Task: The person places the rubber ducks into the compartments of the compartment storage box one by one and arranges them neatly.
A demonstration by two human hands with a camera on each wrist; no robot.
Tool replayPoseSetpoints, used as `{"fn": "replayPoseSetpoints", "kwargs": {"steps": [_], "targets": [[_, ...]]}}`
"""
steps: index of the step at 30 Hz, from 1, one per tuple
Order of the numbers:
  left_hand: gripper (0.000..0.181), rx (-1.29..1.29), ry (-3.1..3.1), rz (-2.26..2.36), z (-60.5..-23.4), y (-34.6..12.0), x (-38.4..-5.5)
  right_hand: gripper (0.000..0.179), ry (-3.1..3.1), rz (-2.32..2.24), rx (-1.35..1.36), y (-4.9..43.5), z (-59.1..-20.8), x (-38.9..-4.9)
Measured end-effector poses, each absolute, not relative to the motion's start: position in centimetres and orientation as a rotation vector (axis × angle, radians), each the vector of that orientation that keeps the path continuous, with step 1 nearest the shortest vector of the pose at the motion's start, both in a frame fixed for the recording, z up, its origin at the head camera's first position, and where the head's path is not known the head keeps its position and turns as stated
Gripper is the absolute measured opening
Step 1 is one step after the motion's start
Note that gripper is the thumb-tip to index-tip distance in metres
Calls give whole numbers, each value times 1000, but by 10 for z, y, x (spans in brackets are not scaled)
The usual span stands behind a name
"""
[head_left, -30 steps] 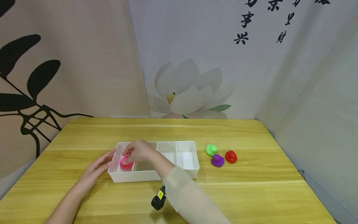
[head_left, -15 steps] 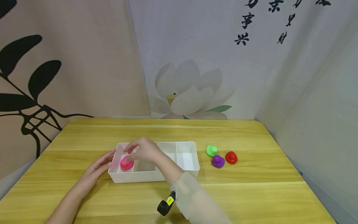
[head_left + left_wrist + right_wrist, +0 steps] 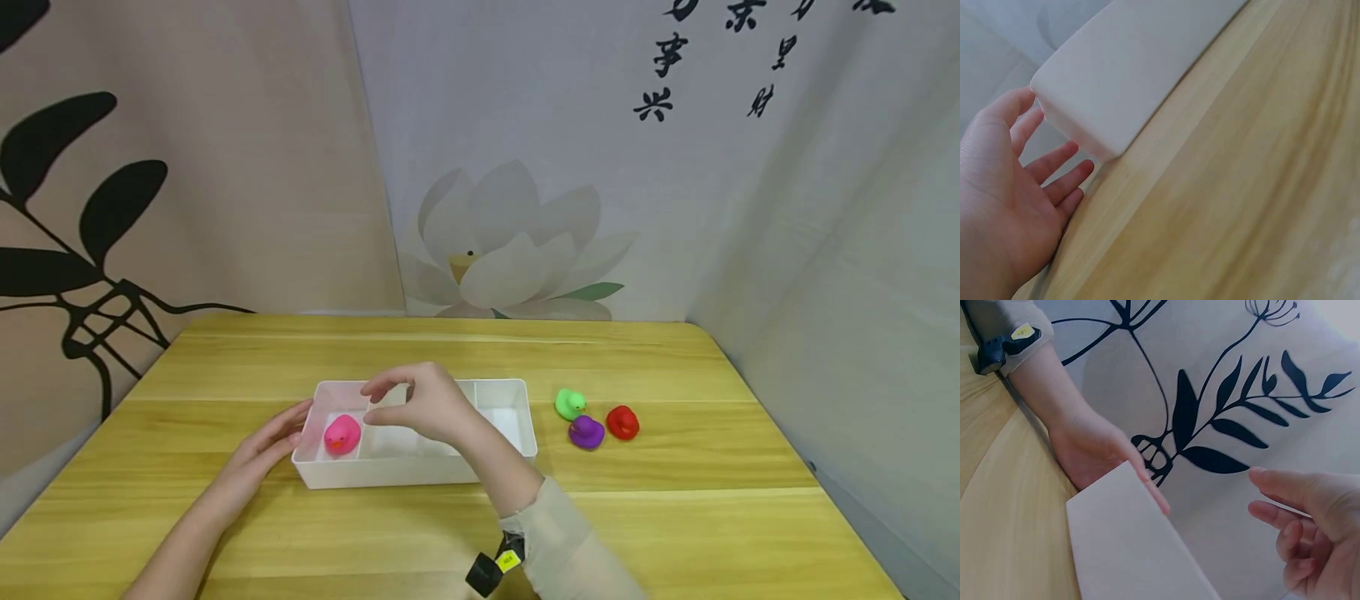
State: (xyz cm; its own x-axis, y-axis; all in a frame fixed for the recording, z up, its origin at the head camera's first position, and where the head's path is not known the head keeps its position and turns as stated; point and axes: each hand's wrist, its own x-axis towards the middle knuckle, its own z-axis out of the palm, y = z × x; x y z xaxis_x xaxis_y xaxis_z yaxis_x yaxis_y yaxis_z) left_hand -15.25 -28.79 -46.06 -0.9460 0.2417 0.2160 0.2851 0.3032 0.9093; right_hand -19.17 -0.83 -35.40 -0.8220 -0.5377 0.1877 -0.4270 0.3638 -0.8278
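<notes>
A pink rubber duck sits in the leftmost compartment of a white divided box. My right hand hovers over the box's middle, thumb and forefinger spread apart with nothing between them. In the right wrist view that hand is off to the right of the box, its other fingers loosely bent. My left hand touches the box's left end with its fingertips. The left wrist view shows the left hand with fingers extended against the box's end wall.
Right of the box, a green duck, a purple duck and a red duck stand close together on the wooden table. A printed curtain hangs behind the table.
My right hand has let go of the pink duck, risen and moved right, away from it. The duck stays in the left compartment. My left hand keeps its place at the box.
</notes>
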Motion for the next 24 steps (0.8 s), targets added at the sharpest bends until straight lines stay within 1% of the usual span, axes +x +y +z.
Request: {"fn": "replayPoseSetpoints", "kwargs": {"steps": [5, 12, 24], "targets": [[45, -495, -2506, -1767, -459, -288, -152, 24, 2445, -1565, -856, 14, -349, -183], [45, -463, -2532, -1754, -458, -286, -151, 24, 2482, -1633, -887, 49, -351, -172], [45, -471, -2525, -1747, -461, -287, -153, 23, 2588, -1680, -765, 113, -361, -159]]}}
